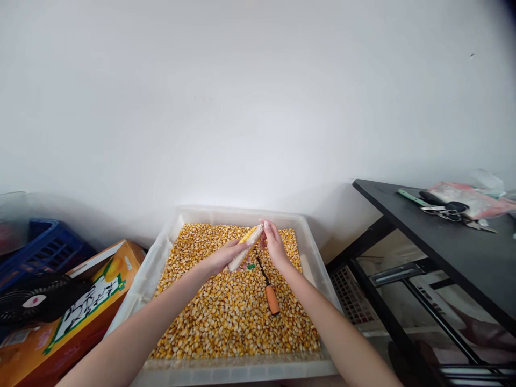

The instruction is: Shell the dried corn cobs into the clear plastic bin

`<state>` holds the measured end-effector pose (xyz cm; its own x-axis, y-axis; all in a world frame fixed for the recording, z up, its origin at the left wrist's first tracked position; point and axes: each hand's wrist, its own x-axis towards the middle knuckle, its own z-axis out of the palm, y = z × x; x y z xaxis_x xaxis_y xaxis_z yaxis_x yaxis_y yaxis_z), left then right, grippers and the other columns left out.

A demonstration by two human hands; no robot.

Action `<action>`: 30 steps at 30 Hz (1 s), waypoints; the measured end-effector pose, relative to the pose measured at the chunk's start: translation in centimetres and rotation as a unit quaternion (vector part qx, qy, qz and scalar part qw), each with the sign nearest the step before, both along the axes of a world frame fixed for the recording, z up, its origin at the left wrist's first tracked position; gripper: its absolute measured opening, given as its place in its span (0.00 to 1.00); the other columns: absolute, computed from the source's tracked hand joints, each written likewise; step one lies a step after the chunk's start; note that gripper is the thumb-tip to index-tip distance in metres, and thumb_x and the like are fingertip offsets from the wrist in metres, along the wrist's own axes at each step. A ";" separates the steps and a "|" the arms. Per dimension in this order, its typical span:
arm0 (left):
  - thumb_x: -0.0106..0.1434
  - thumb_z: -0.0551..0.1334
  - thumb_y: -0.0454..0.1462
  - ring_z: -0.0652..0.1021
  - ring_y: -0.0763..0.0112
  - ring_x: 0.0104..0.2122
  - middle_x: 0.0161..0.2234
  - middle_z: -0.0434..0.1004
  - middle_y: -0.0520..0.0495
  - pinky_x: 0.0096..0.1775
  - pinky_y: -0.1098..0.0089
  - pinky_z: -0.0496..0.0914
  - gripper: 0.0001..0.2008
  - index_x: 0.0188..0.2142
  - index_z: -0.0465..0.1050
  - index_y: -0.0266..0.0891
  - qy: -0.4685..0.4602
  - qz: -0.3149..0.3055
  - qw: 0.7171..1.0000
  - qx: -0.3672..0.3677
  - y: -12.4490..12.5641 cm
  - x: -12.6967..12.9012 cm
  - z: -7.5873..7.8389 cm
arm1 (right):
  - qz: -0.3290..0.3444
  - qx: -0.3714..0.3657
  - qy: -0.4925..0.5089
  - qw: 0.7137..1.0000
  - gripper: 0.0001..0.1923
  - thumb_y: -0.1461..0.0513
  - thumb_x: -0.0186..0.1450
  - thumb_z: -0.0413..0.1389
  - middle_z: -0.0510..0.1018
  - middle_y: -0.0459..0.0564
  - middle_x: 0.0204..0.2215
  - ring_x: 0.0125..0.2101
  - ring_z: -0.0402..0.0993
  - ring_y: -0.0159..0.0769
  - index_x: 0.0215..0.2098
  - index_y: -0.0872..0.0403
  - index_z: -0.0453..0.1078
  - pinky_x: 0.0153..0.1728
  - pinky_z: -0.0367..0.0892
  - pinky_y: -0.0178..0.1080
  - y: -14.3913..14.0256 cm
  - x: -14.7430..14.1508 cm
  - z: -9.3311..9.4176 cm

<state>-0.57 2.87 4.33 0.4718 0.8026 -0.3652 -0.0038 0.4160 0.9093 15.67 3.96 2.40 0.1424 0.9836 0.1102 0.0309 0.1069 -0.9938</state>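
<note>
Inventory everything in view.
Cob: 1, yellow, white, in left hand
Kernels: uncountable, yellow, in tub
Tub: 1, translucent, beneath hands
Tool: 1, orange, black, on kernels
Crate: 1, blue, left
Box: 1, orange, left of tub
Fan: 1, black, by box
Table: 1, black, right
Scissors: unclear, black handles, on table
Bag: 1, pinkish, on table
Handle: 1, green, on table
Basket: 1, pale, under table
Left hand: 1, bare, on cob
Right hand: 1, bare, at cob

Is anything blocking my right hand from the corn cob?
Nothing visible is: your right hand is at the far end of the corn cob, and your left hand holds it. The orange-handled tool lies on the corn kernels, not in between.
</note>
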 end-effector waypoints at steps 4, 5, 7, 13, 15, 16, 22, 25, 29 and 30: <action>0.52 0.65 0.45 0.76 0.66 0.23 0.29 0.74 0.47 0.24 0.69 0.70 0.28 0.49 0.58 0.37 0.050 0.003 0.996 0.071 -0.4 0.7 -0.3 | 0.030 -0.035 0.063 0.997 0.21 0.48 0.58 0.54 0.72 0.47 0.32 0.32 0.69 0.36 0.45 0.50 0.64 0.27 0.66 0.35 -0.4 -1.3 0.2; 0.52 0.64 0.44 0.76 0.67 0.24 0.30 0.74 0.47 0.25 0.68 0.70 0.28 0.48 0.57 0.36 0.073 0.007 0.993 0.095 -0.5 0.9 -0.5 | 0.045 -0.032 0.072 0.996 0.20 0.49 0.58 0.55 0.72 0.46 0.33 0.34 0.70 0.37 0.43 0.50 0.64 0.30 0.67 0.36 -0.7 -1.7 0.1; 0.51 0.64 0.38 0.76 0.66 0.30 0.35 0.73 0.45 0.32 0.66 0.72 0.27 0.48 0.57 0.35 0.110 0.016 0.980 0.165 -0.8 1.4 -1.0 | 0.054 -0.025 0.093 0.994 0.17 0.50 0.58 0.55 0.74 0.46 0.34 0.37 0.71 0.38 0.41 0.50 0.66 0.37 0.67 0.38 -1.2 -2.5 -0.1; 0.50 0.60 0.32 0.71 0.62 0.44 0.43 0.69 0.43 0.48 0.62 0.66 0.33 0.56 0.53 0.34 0.093 -0.015 0.961 0.260 -1.3 1.9 -1.9 | 0.027 -0.049 0.134 0.989 0.17 0.48 0.60 0.52 0.76 0.47 0.39 0.40 0.72 0.39 0.40 0.49 0.68 0.44 0.66 0.42 -1.9 -3.3 -1.1; 0.50 0.58 0.32 0.71 0.63 0.44 0.43 0.69 0.44 0.49 0.61 0.65 0.32 0.55 0.54 0.33 0.082 -0.019 0.963 0.254 -1.4 1.9 -1.7 | 0.022 -0.041 0.116 0.992 0.19 0.46 0.59 0.52 0.76 0.48 0.39 0.41 0.71 0.39 0.39 0.50 0.69 0.45 0.65 0.42 -1.7 -3.1 -1.6; 0.50 0.58 0.32 0.71 0.63 0.44 0.43 0.69 0.44 0.50 0.61 0.64 0.30 0.54 0.55 0.33 0.077 -0.019 0.966 0.247 -1.5 1.9 -1.6 | 0.016 -0.034 0.104 0.994 0.20 0.45 0.59 0.51 0.76 0.48 0.39 0.41 0.71 0.40 0.39 0.50 0.69 0.46 0.64 0.43 -1.6 -3.1 -1.8; 0.51 0.58 0.33 0.71 0.64 0.43 0.42 0.70 0.45 0.48 0.63 0.66 0.25 0.50 0.59 0.35 0.069 -0.011 0.971 0.229 -1.5 2.0 -1.8 | 0.005 -0.005 0.113 0.994 0.23 0.43 0.59 0.50 0.75 0.49 0.44 0.50 0.67 0.40 0.40 0.51 0.71 0.54 0.58 0.43 -1.3 -2.9 -2.1; 0.49 0.58 0.31 0.72 0.63 0.41 0.41 0.70 0.44 0.46 0.62 0.67 0.25 0.49 0.59 0.33 0.117 -0.009 0.954 0.276 -1.4 2.0 -2.0 | 0.015 -0.007 0.119 0.993 0.21 0.45 0.59 0.52 0.76 0.48 0.41 0.46 0.69 0.40 0.40 0.50 0.70 0.51 0.61 0.43 -1.5 -3.0 -1.6; 0.48 0.57 0.31 0.73 0.62 0.40 0.41 0.71 0.43 0.45 0.62 0.67 0.24 0.47 0.60 0.33 0.160 -0.020 0.941 0.298 -1.6 2.0 -1.5 | -0.012 -0.017 0.096 0.995 0.21 0.44 0.60 0.50 0.76 0.48 0.39 0.45 0.69 0.39 0.38 0.50 0.70 0.52 0.60 0.43 -1.8 -3.0 -1.3; 0.48 0.57 0.30 0.73 0.62 0.41 0.42 0.71 0.43 0.45 0.63 0.67 0.23 0.47 0.60 0.33 0.162 -0.020 0.940 0.300 -1.7 2.0 -1.3 | -0.017 -0.014 0.093 0.995 0.22 0.44 0.60 0.49 0.76 0.49 0.39 0.46 0.69 0.39 0.37 0.51 0.70 0.52 0.60 0.43 -1.8 -3.0 -1.4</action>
<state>1.46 1.18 2.99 0.4486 0.8936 0.0166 0.3186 -0.1773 0.9312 12.63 2.18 0.95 0.1905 0.9803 0.0518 -0.1507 0.0813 -0.9852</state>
